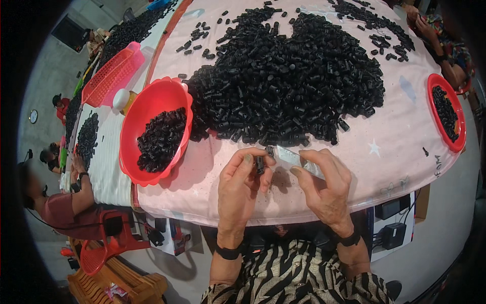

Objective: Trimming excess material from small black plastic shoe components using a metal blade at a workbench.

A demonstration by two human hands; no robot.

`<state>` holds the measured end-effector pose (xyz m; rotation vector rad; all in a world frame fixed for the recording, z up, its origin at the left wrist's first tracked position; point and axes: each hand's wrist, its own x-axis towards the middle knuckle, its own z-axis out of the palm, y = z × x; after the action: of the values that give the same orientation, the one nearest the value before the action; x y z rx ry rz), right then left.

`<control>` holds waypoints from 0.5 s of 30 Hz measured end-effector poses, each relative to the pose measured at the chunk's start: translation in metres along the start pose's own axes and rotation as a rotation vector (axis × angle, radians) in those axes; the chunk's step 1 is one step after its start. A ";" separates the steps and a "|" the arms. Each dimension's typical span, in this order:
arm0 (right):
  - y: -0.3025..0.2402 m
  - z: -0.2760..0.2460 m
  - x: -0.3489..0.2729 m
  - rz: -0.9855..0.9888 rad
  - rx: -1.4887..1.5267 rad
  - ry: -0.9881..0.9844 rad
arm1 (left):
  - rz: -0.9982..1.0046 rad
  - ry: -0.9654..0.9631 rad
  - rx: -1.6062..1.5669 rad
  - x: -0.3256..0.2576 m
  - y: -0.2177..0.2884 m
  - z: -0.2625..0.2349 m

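My left hand (237, 188) is closed on a small black plastic cylinder (259, 164) with its fingertips. A second dark piece (270, 151) shows at the tips of its fingers. Pinched in my right hand (328, 188) is a flat silver blade (288, 155), its end pointing left towards the left hand, close to the dark piece. Just beyond both hands lies a big heap of similar black cylinders (283, 81). To the left, a red scalloped bowl (130, 126) holds a pile of them.
A pink patterned cloth (400, 121) covers the table, with dark specks below my hands. A red oval tray (460, 137) of black parts stands at the right edge. Left are a pink basket (109, 76) and a white-lidded jar (121, 100). Other people sit around the tables.
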<state>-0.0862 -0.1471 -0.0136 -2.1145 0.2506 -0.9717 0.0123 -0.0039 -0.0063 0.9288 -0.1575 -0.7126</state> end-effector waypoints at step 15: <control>-0.003 -0.002 0.000 0.002 0.034 -0.006 | 0.017 -0.005 -0.030 -0.002 -0.001 -0.007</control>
<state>-0.0877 -0.1461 -0.0110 -2.0855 0.2311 -0.9617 0.0131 0.0018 -0.0107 0.8958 -0.1583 -0.6996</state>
